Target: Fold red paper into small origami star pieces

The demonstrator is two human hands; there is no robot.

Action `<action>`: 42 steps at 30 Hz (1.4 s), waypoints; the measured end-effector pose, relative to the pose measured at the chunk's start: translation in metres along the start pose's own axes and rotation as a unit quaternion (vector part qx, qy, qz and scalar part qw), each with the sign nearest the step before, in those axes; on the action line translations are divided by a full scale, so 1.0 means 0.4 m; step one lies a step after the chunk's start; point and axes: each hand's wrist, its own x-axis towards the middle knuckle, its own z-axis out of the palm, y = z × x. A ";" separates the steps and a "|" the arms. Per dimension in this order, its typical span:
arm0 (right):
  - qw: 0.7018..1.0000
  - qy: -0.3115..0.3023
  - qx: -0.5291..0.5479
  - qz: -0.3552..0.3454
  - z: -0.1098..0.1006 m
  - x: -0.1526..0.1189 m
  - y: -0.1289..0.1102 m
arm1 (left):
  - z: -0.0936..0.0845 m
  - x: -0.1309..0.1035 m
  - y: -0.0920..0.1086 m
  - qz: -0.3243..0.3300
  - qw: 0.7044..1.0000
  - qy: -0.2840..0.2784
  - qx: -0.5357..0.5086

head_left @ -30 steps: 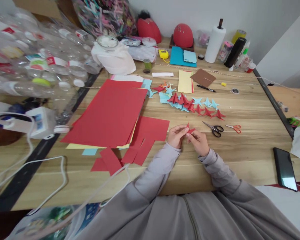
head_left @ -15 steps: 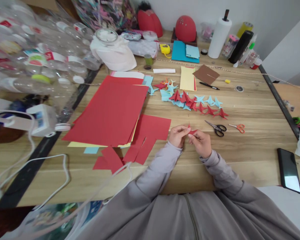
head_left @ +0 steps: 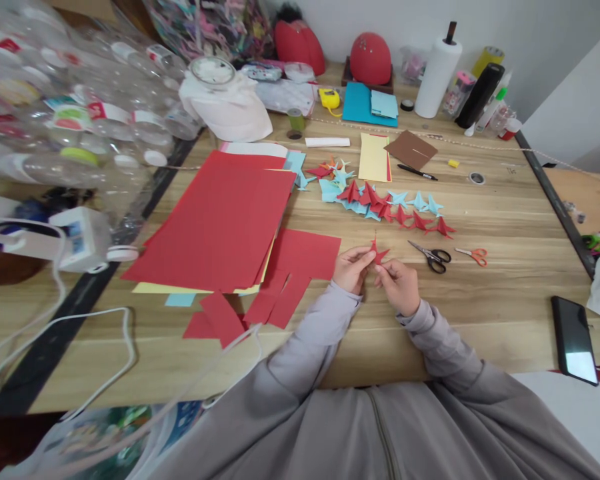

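on the wooden table (head_left: 480,300), my left hand (head_left: 351,269) and right hand (head_left: 401,287) pinch a small folded red paper (head_left: 379,255) between their fingertips

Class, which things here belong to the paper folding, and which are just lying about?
Likely belonging:
- red folded piece, in left hand and right hand
- red sheets
- folded shapes
- black scissors

Apparently just lying about:
- phone
- tape measure
- plastic bottles

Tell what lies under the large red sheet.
Peeking from under the large red sheet are another red sheet at the far side and, at the near side, a yellow sheet and pale blue paper. The middle is covered; what else lies there cannot be seen.
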 end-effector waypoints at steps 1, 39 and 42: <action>1.000 0.003 -0.013 -0.001 0.000 -0.001 0.000 | -0.001 0.000 -0.001 -0.001 1.000 0.000 -0.001; 0.972 -0.040 -0.201 -0.111 -0.029 0.000 0.013 | 0.004 -0.027 0.022 0.134 0.980 -0.046 0.143; 0.976 -0.011 -0.186 -0.116 -0.034 -0.001 0.003 | -0.007 -0.029 0.013 0.201 0.958 -0.040 0.200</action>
